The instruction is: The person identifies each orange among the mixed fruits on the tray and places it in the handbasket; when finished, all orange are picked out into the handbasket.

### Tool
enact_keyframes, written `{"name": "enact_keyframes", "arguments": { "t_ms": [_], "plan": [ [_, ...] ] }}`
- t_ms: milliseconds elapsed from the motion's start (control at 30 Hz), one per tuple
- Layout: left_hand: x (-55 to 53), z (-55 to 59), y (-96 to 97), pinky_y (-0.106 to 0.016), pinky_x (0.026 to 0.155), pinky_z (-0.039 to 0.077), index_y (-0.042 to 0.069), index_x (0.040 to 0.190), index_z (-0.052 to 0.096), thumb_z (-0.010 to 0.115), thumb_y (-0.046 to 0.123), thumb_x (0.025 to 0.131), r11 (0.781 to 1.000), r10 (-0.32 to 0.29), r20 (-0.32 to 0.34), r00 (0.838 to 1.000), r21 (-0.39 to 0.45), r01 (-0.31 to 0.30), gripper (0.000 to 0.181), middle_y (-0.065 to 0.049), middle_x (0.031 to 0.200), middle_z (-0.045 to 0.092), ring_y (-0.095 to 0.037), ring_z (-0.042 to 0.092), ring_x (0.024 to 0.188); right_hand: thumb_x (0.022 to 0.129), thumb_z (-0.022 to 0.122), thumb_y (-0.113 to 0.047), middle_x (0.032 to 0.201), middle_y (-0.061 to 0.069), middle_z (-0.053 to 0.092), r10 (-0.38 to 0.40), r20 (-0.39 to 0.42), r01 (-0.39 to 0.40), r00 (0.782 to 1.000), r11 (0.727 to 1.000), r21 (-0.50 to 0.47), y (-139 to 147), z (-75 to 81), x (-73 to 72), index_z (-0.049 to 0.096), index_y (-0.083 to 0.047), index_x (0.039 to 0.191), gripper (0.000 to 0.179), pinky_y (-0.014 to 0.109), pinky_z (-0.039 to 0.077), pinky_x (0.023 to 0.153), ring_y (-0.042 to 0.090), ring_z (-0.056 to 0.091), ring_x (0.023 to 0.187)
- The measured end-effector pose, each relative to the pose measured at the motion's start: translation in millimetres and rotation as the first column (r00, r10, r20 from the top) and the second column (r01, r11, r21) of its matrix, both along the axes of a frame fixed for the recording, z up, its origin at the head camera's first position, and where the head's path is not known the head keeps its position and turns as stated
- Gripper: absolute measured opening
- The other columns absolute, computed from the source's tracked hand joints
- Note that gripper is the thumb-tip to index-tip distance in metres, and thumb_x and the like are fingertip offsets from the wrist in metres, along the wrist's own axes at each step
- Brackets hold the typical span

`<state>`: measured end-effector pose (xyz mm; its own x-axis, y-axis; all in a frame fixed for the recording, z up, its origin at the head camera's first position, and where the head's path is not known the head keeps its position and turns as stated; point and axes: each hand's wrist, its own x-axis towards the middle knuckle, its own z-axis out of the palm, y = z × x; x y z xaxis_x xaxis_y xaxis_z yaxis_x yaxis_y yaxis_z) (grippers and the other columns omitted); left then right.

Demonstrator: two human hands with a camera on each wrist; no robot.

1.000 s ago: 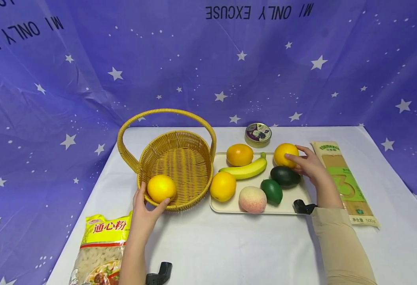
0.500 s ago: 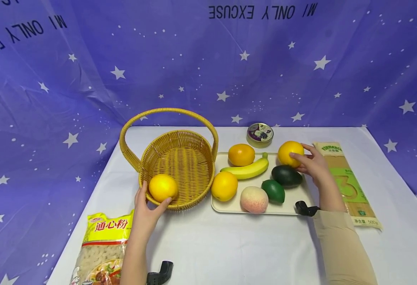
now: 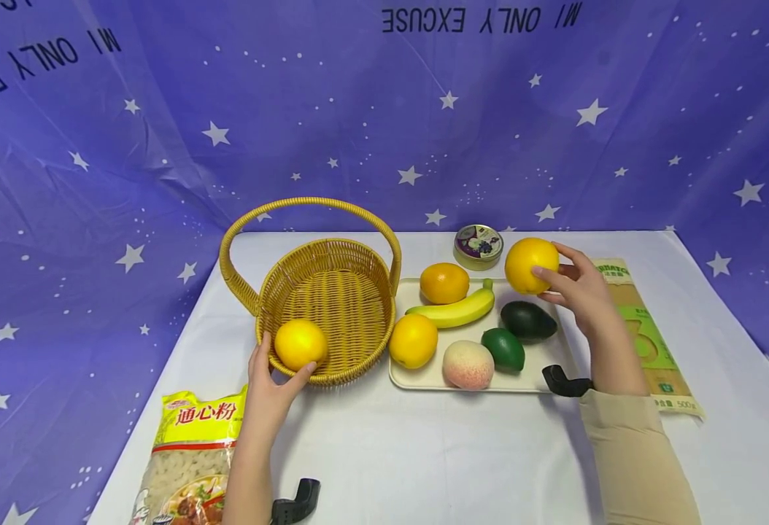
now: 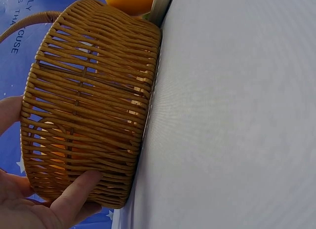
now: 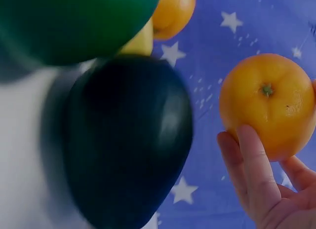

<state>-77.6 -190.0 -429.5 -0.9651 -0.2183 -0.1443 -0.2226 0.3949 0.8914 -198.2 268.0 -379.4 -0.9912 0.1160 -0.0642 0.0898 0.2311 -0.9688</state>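
My left hand (image 3: 273, 397) grips the near left rim of a wicker basket (image 3: 358, 321). In the left wrist view a finger presses the basket's woven outer wall (image 4: 98, 105). One orange (image 3: 300, 344) lies inside the basket against that rim. My right hand (image 3: 578, 288) holds another orange (image 3: 532, 266) above the back right corner of a cream tray (image 3: 542, 364), thumb on the near side and fingers behind. The right wrist view shows the held orange (image 5: 269, 105) with its green stem end, apart from the dark avocado (image 5: 131, 140).
On the tray lie two more orange fruits (image 3: 414, 341), a banana (image 3: 453, 312), a peach (image 3: 468, 364) and a green fruit (image 3: 504, 350). A round tin (image 3: 478, 246) stands behind. Pasta packs lie at the right (image 3: 650, 343) and front left (image 3: 194, 452).
My right hand has lifted the orange up off the tray's back right corner, moving it slightly left at the end. The left hand and the basket stay where they were.
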Motion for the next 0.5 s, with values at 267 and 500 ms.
{"name": "enact_keyframes", "arguments": {
  "t_ms": [267, 500],
  "plan": [
    [0.1, -0.2, -0.2, -0.056, 0.112, 0.019, 0.018, 0.157, 0.003, 0.074, 0.041, 0.085, 1.0, 0.001, 0.003, 1.0, 0.007, -0.001, 0.103, -0.015, 0.159, -0.002, -0.039, 0.012, 0.143, 0.091, 0.068, -0.03, 0.138, 0.022, 0.038, 0.107, -0.017, -0.107, 0.994, 0.994, -0.004, -30.1, 13.5, 6.6, 0.028, -0.014, 0.153, 0.075, 0.032, 0.055, 0.078, 0.014, 0.056, 0.098],
    [0.0, 0.1, 0.2, -0.055, 0.112, 0.02, 0.017, 0.157, 0.003, 0.073, 0.039, 0.085, 1.0, 0.001, -0.003, 1.0, 0.001, -0.001, 0.103, -0.015, 0.159, 0.0, -0.04, 0.014, 0.143, 0.09, 0.07, -0.025, 0.135, 0.021, 0.044, 0.233, -0.011, -0.233, 0.972, 0.972, -0.013, -59.9, 10.6, 6.0, 0.032, -0.016, 0.151, 0.072, 0.037, 0.055, 0.08, 0.026, 0.054, 0.103]
  ]
}}
